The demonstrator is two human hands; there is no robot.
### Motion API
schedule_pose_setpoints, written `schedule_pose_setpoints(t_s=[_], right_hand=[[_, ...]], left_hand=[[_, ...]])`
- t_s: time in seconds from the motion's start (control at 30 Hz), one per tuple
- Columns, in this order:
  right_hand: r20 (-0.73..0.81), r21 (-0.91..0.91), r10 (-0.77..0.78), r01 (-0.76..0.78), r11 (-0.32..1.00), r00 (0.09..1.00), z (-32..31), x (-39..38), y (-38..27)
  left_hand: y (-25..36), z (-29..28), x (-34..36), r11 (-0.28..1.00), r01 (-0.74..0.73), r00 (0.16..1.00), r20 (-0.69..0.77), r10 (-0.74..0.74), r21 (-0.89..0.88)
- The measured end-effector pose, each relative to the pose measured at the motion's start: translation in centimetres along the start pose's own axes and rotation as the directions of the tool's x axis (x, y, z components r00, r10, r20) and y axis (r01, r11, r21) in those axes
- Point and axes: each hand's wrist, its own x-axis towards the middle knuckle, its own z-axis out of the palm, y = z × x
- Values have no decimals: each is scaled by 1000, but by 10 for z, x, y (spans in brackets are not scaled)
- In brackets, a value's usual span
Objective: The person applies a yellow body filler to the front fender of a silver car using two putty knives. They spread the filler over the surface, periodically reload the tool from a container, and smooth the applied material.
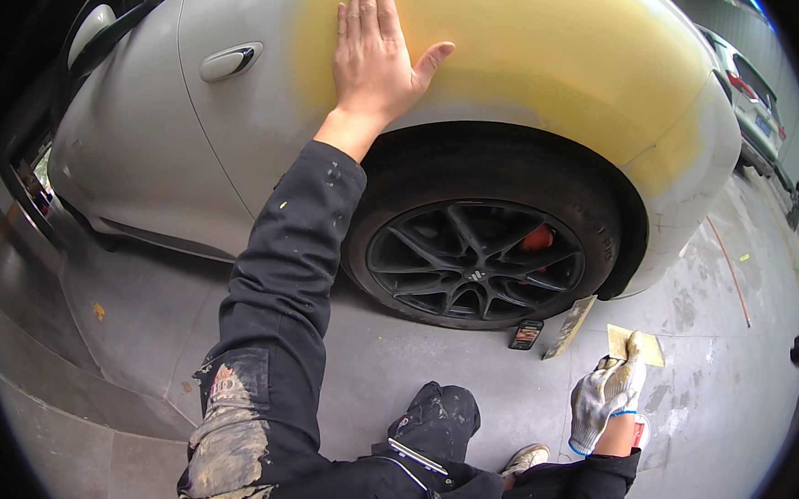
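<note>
Yellow-patched car panel point(530, 61), wheel point(474, 275); grey floor point(365, 366)

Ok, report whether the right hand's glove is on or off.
On: the white glove covers the right hand, its blue edge at the wrist; the left hand is bare.
</note>
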Motion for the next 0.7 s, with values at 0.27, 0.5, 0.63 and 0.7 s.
schedule_pose_setpoints(t_s=[0.27, 0.5, 0.63, 0.7], right_hand=[[36, -26, -12, 13, 1000, 999, 2, -10, -5], [45, -30, -5, 6, 1000, 999, -8, -1, -5], [50, 9, -1, 1, 1000, 999, -11, 3, -4], [40, -4, -6, 6, 1000, 999, -11, 2, -5]], left_hand=[[16, 0, -33, 998, 49, 999, 12, -48, -25], [35, -21, -73, 990, 88, 990, 119, -75, -107], [17, -23, -54, 990, 82, 994, 85, -72, -116], [-7, -10, -22, 993, 93, 994, 70, -88, -77]])
